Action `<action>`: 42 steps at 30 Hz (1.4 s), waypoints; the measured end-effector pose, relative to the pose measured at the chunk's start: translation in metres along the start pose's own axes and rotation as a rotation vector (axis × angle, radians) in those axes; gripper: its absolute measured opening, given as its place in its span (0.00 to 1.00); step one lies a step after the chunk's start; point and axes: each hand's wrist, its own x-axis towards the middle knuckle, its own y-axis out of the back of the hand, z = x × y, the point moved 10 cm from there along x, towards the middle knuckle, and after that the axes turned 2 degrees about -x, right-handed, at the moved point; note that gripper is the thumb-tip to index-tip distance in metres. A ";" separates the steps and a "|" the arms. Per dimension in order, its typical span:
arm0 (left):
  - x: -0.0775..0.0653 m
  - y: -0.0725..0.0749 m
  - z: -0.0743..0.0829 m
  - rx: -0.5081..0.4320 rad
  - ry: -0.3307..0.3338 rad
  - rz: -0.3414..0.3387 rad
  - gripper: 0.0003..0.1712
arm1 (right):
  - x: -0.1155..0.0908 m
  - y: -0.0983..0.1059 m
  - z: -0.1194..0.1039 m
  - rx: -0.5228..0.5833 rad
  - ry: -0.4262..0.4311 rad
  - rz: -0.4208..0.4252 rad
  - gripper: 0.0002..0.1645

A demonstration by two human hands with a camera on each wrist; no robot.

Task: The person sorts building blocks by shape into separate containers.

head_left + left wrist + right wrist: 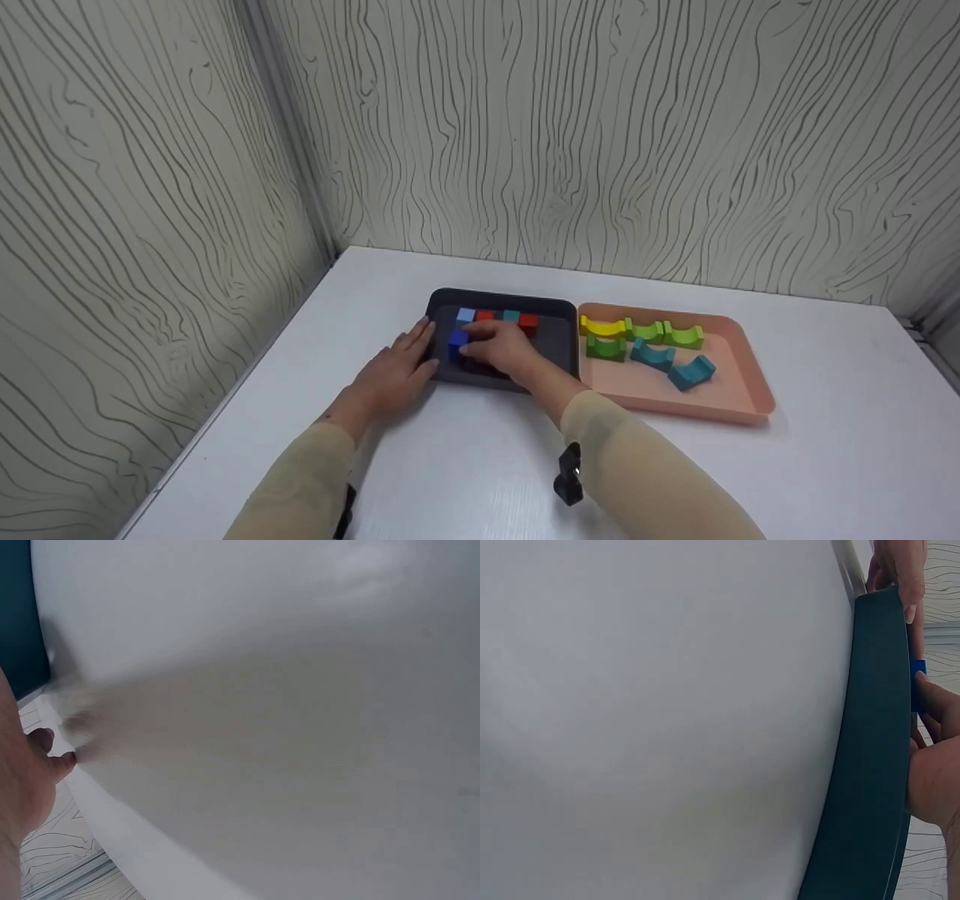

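My right hand (504, 348) reaches into the dark tray (556, 349) and pinches a dark blue block (457, 346) between thumb and fingers, near the tray's left side. The same block (918, 686) peeks over the tray wall (874, 757) in the right wrist view. Along the back of the tray sit a light blue block (466, 316), a red block (484, 316), a teal block (511, 316) and another red block (529, 324). My left hand (396, 375) rests against the tray's left edge with fingers extended. The right hand hides part of the tray floor.
A salmon tray (727, 375) adjoins the dark tray on the right. It holds a yellow arch block (602, 328), several green ones, a teal arch block (652, 356) and a tilted teal one (691, 373). Patterned walls (525, 150) stand behind and left of the white table (465, 465).
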 end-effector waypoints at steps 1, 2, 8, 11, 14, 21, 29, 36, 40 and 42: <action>0.000 0.001 0.000 -0.003 -0.002 0.002 0.39 | 0.000 -0.001 -0.001 0.008 0.001 -0.009 0.26; 0.000 0.001 0.001 -0.006 -0.001 0.002 0.39 | -0.001 -0.002 -0.001 0.020 -0.003 -0.016 0.26; -0.002 0.003 0.003 -0.028 -0.018 0.018 0.39 | -0.001 0.001 0.002 -0.017 -0.047 0.006 0.26; -0.003 0.004 0.005 -0.032 -0.023 0.023 0.39 | 0.001 0.003 0.004 -0.027 -0.069 0.026 0.25; -0.003 0.004 0.005 -0.028 -0.008 0.014 0.39 | 0.001 0.004 0.005 -0.003 -0.086 0.039 0.25; -0.002 0.003 0.002 -0.016 0.009 0.005 0.39 | 0.004 0.004 0.007 0.004 -0.102 0.039 0.27; -0.002 0.004 0.004 -0.023 -0.017 0.025 0.39 | 0.002 0.002 0.005 0.051 -0.104 0.019 0.28; -0.001 0.002 0.001 -0.013 -0.001 0.013 0.39 | 0.001 0.002 0.006 0.065 -0.118 0.004 0.28; 0.000 0.001 0.000 -0.010 0.007 0.006 0.39 | 0.000 0.002 0.006 0.070 -0.120 -0.004 0.29; 0.000 0.001 -0.001 -0.009 0.009 0.004 0.39 | -0.001 0.002 0.005 0.074 -0.114 -0.010 0.29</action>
